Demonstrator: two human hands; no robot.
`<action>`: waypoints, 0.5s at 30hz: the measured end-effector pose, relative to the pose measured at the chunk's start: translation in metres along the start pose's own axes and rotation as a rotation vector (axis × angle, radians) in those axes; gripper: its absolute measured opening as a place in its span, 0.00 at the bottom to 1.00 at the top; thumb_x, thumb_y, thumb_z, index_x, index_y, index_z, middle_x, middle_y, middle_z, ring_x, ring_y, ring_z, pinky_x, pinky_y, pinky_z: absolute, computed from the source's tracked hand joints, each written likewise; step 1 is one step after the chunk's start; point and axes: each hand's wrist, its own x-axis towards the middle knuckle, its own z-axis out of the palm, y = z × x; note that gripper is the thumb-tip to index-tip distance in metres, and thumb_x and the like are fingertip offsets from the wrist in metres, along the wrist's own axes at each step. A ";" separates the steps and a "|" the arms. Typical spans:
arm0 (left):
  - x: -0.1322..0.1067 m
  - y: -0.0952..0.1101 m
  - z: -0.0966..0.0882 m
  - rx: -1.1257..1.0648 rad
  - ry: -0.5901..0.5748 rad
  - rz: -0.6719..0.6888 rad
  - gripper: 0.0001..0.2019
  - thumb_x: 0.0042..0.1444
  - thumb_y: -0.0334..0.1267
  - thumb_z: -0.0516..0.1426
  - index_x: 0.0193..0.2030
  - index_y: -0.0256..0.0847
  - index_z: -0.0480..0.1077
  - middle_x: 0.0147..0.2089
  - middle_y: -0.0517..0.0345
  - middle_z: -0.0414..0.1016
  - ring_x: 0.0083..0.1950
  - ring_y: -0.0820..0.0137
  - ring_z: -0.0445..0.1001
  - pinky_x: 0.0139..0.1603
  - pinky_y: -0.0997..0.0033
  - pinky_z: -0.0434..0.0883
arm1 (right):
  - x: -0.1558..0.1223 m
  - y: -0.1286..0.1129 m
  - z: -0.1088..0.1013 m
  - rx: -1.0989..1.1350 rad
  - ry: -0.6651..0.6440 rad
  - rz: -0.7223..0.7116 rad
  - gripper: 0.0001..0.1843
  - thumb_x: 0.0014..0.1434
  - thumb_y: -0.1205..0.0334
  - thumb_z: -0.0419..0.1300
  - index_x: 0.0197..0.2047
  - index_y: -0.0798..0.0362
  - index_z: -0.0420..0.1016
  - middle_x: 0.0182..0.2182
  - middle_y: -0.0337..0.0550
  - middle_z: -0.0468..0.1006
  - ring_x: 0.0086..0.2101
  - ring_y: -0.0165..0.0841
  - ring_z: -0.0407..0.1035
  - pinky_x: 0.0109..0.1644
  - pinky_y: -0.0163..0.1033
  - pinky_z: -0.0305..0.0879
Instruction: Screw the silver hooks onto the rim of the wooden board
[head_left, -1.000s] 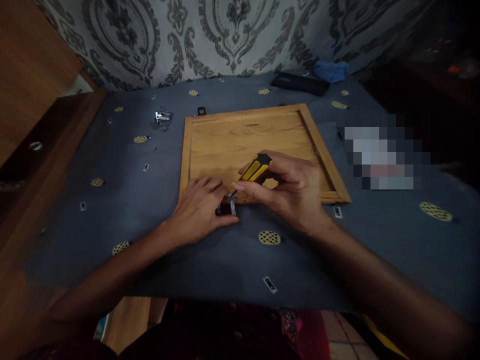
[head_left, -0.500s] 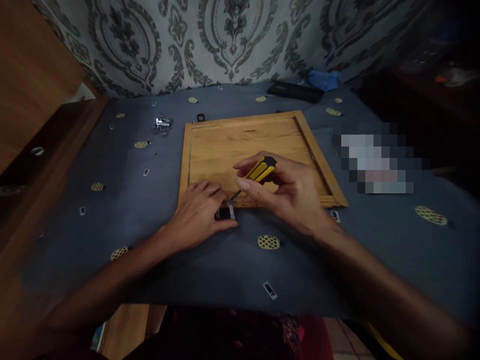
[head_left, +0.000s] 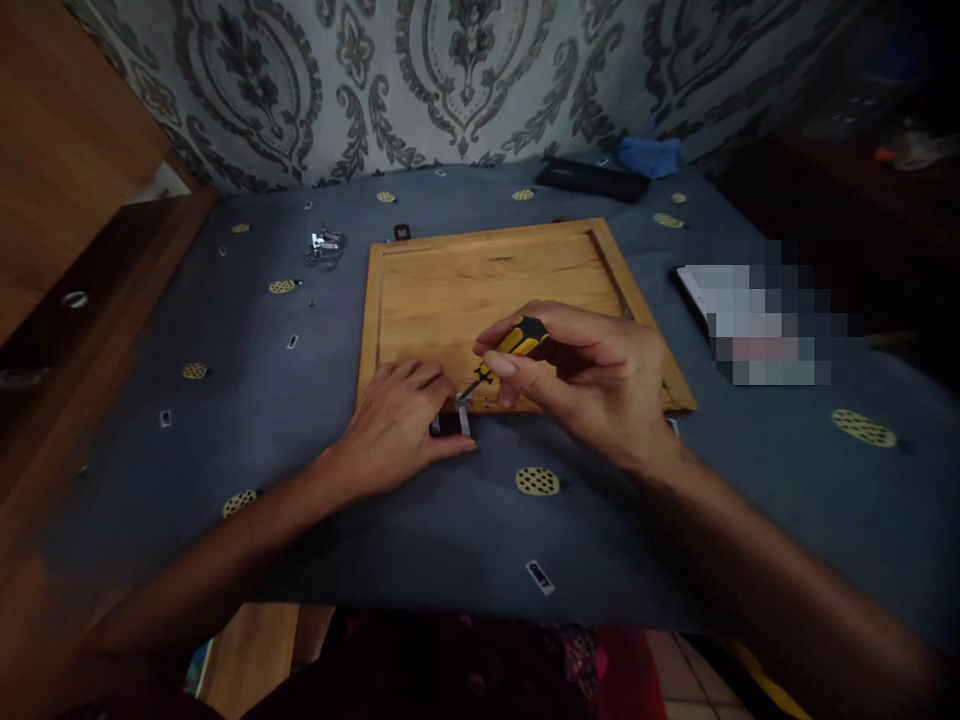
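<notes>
One screwdriver (head_left: 520,338) in the right hand (head_left: 604,375)

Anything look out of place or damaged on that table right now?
No damage or spill stands out. One oddity: a tiny piece, too small to identify, lies left of the wooden board, apart from the metal pile.

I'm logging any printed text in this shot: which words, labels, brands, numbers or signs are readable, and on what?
No whole word or number reads with certainty.
Blue-gray tablecloth: small printed labels; the lettering on the nearest label is too blurred to read surely.
Pixelated object at right: unreadable.
Black case: any marking is too small to read.
Yellow-and-black screwdriver: none visible.
</notes>
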 end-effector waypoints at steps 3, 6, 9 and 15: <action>0.000 0.000 0.000 0.003 0.000 -0.002 0.22 0.55 0.53 0.66 0.47 0.38 0.74 0.50 0.50 0.76 0.51 0.55 0.73 0.51 0.54 0.69 | 0.000 0.002 0.001 -0.022 0.028 -0.013 0.14 0.57 0.49 0.69 0.32 0.51 0.77 0.26 0.37 0.76 0.24 0.28 0.68 0.28 0.36 0.66; -0.001 0.000 0.001 0.011 0.000 -0.005 0.22 0.55 0.53 0.66 0.46 0.38 0.73 0.49 0.49 0.76 0.51 0.54 0.73 0.51 0.53 0.70 | 0.000 0.002 0.003 -0.054 0.056 -0.045 0.16 0.56 0.48 0.70 0.29 0.51 0.75 0.24 0.36 0.74 0.24 0.28 0.68 0.27 0.36 0.64; -0.001 0.000 0.001 0.018 -0.006 -0.008 0.21 0.55 0.53 0.66 0.46 0.38 0.73 0.48 0.49 0.76 0.51 0.54 0.73 0.51 0.53 0.70 | 0.000 0.002 0.005 -0.081 0.074 -0.077 0.18 0.55 0.48 0.70 0.27 0.51 0.73 0.22 0.35 0.72 0.25 0.28 0.67 0.27 0.36 0.61; -0.001 0.000 0.001 0.004 0.006 -0.007 0.23 0.55 0.53 0.66 0.48 0.37 0.73 0.51 0.48 0.76 0.54 0.53 0.73 0.54 0.51 0.70 | 0.000 0.002 0.012 -0.123 0.143 -0.126 0.18 0.56 0.54 0.71 0.26 0.51 0.69 0.22 0.34 0.71 0.23 0.27 0.64 0.26 0.36 0.59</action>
